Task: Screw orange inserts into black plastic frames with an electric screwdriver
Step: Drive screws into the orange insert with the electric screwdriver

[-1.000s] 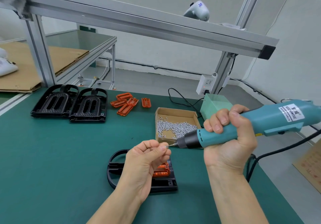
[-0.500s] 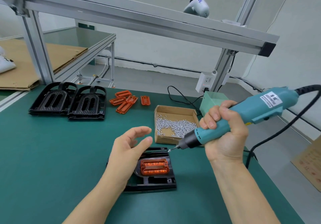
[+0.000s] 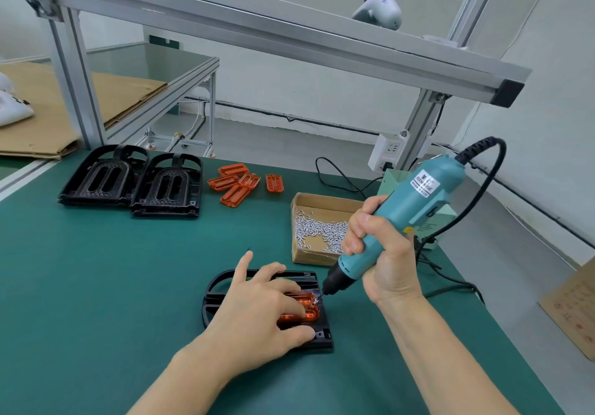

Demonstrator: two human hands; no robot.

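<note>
Orange insert (image 3: 301,310) under flat left hand (image 3: 257,314); right hand (image 3: 383,263) gripping electric screwdriver (image 3: 396,221).

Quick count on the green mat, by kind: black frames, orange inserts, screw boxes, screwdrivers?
Black frames: 3, one under the left hand at, two spare at and
Orange inserts: 6, one in the near frame, about five loose
Screw box: 1
Electric screwdriver: 1, in the right hand
Total: 11
</note>
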